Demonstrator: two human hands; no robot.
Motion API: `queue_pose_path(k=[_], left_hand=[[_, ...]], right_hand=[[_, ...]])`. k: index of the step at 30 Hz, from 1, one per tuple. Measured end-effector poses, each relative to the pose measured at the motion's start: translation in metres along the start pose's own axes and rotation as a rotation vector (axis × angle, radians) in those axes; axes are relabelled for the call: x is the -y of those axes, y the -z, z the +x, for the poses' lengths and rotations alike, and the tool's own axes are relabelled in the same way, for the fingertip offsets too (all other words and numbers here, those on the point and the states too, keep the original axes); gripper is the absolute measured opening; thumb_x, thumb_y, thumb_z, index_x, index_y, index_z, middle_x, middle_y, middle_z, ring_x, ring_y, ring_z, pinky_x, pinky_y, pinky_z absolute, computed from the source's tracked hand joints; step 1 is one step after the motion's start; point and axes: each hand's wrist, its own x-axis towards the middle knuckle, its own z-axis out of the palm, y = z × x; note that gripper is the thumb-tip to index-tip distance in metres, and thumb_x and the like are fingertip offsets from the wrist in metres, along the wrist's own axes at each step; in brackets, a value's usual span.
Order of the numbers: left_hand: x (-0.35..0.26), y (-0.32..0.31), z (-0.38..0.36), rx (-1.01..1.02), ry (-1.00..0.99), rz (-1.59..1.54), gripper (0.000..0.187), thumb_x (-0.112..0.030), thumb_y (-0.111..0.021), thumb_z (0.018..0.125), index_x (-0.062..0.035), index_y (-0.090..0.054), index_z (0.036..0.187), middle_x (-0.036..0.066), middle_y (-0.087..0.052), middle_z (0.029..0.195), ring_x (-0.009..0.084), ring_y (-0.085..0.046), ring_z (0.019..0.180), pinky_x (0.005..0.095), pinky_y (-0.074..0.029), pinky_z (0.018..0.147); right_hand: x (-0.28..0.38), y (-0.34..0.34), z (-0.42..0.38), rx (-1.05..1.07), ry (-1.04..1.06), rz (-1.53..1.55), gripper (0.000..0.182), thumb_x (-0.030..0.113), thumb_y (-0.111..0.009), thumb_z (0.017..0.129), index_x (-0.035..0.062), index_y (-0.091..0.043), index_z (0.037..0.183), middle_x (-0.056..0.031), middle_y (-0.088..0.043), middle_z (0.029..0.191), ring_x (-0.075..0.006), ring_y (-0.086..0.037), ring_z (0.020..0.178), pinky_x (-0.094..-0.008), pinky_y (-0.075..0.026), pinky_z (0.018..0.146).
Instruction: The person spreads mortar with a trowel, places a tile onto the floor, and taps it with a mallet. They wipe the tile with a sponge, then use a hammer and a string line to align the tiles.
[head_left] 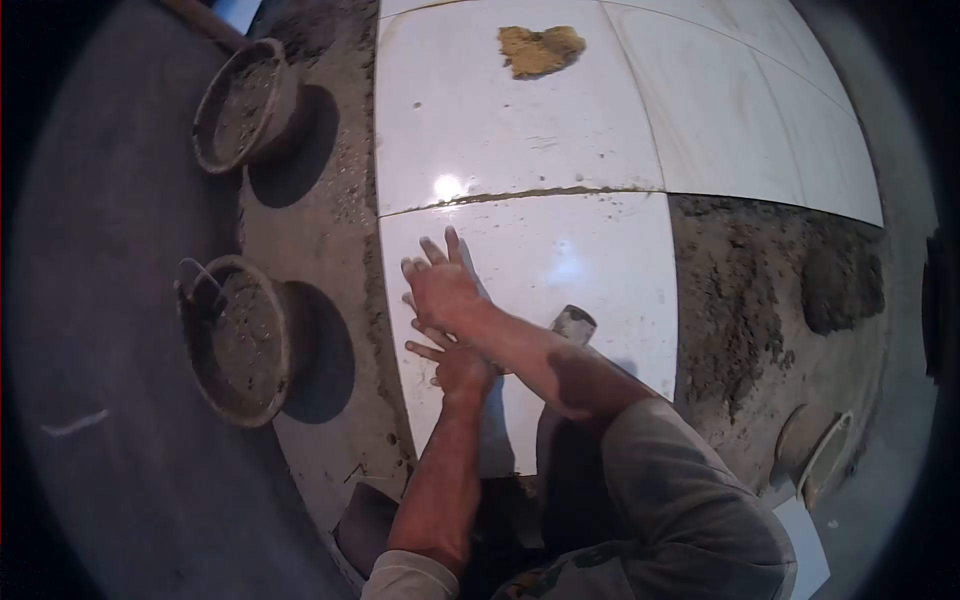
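Note:
Both hands press on a white tile (620,260) with their fingers spread. My right hand (445,290) lies on the tile's left part, its forearm crossing over from the right. Just below it, my left hand (462,370) rests with fingers pointing left, partly covered by my right hand and wrist. Beside my right forearm shows a grey, blunt-ended object (573,325), perhaps a mallet head; the rest of it is hidden. A muddy joint line separates this tile from the white tile (510,130) beyond, on which lies a yellow sponge (540,52).
Two round basins, one farther (285,110) and one nearer (283,340), stand at left, with mortar inside. Wet mortar (735,300) covers the floor at right, near a tipped bucket (815,445). More laid tiles (720,110) extend at upper right.

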Motion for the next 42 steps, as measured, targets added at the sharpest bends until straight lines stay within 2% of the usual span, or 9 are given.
queue_pose_path(k=[1,3,5,11,13,19,25,32,42], left_hand=[[0.009,-0.009,0.01,0.008,-0.054,-0.051,0.126,-0.04,-0.087,0.063,-0.0152,-0.001,0.152,0.029,0.03,0.147,0.0561,0.025,0.133,0.0738,-0.033,0.093],[0.001,-0.005,0.012,0.024,-0.117,-0.107,0.13,-0.041,-0.087,0.062,-0.0157,0.002,0.152,0.029,0.029,0.147,0.055,0.021,0.135,0.071,-0.035,0.095],[-0.04,0.037,-0.018,0.107,0.232,0.09,0.14,-0.041,-0.09,0.057,-0.0165,0.011,0.151,0.03,0.029,0.147,0.056,0.016,0.136,0.0703,-0.038,0.094],[-0.039,0.034,-0.017,0.096,0.238,0.084,0.145,-0.041,-0.091,0.055,-0.0154,0.016,0.149,0.03,0.03,0.146,0.0565,0.017,0.135,0.0705,-0.04,0.092],[-0.042,0.037,-0.019,0.105,0.236,0.141,0.147,-0.04,-0.092,0.053,-0.0129,0.015,0.149,0.033,0.025,0.147,0.0603,0.015,0.133,0.0601,-0.042,0.099],[-0.034,0.031,-0.014,0.119,0.201,0.153,0.144,-0.048,-0.089,0.056,-0.0112,0.015,0.149,0.035,0.024,0.146,0.0629,0.017,0.131,0.0667,-0.04,0.096],[-0.061,0.03,-0.004,0.044,0.354,-0.052,0.14,-0.062,-0.079,0.063,-0.0001,0.016,0.146,0.038,0.023,0.145,0.061,0.014,0.133,0.0741,-0.023,0.1],[-0.078,0.031,0.018,0.039,0.533,-0.08,0.148,-0.052,-0.087,0.058,-0.0076,0.025,0.145,0.038,0.023,0.145,0.0572,0.012,0.136,0.0705,-0.023,0.104],[-0.081,0.037,0.017,0.057,0.558,-0.105,0.149,-0.048,-0.089,0.057,-0.0126,0.026,0.145,0.036,0.025,0.146,0.057,0.014,0.136,0.0706,-0.02,0.105]], right_hand=[[-0.003,0.012,-0.024,0.083,-0.009,0.083,0.054,0.035,-0.053,0.092,0.003,-0.046,0.135,-0.0138,-0.05,0.136,-0.0305,-0.034,0.138,-0.0607,-0.013,0.112],[-0.024,-0.001,-0.078,-0.221,-0.058,0.36,0.055,0.034,-0.057,0.089,0.0024,-0.047,0.133,-0.0154,-0.052,0.134,-0.0309,-0.038,0.134,-0.0497,-0.021,0.114],[-0.051,0.002,-0.15,-0.611,-0.094,0.423,0.055,0.025,-0.065,0.085,0.001,-0.047,0.131,-0.019,-0.052,0.13,-0.0344,-0.044,0.126,-0.0415,-0.036,0.107],[-0.105,-0.054,-0.271,-0.368,-0.414,0.124,0.051,0.031,-0.073,0.077,0.003,-0.054,0.115,-0.0182,-0.055,0.102,-0.0361,-0.055,0.096,-0.0448,-0.047,0.081],[-0.114,-0.066,-0.274,-0.198,-0.458,0.057,0.045,0.029,-0.074,0.076,0.0039,-0.056,0.109,-0.0167,-0.055,0.094,-0.0353,-0.055,0.089,-0.0442,-0.048,0.075],[-0.129,-0.085,-0.264,-0.546,-0.297,0.066,0.031,0.022,-0.073,0.073,0.0077,-0.052,0.089,-0.0125,-0.051,0.081,-0.0325,-0.053,0.074,-0.0455,-0.044,0.066],[-0.131,-0.08,-0.265,-0.513,-0.295,0.159,0.032,0.021,-0.074,0.074,0.0076,-0.05,0.09,-0.0112,-0.05,0.081,-0.0322,-0.053,0.075,-0.0446,-0.044,0.067],[-0.112,-0.053,-0.251,-0.219,-0.493,0.523,0.029,0.03,-0.066,0.086,0.0046,-0.053,0.091,-0.0193,-0.059,0.074,-0.0391,-0.061,0.073,-0.0477,-0.047,0.064],[-0.113,-0.021,-0.138,-0.231,-0.612,0.896,0.049,0.047,-0.042,0.097,-0.0003,-0.054,0.098,-0.0256,-0.062,0.082,-0.0423,-0.063,0.081,-0.0485,-0.047,0.072]])
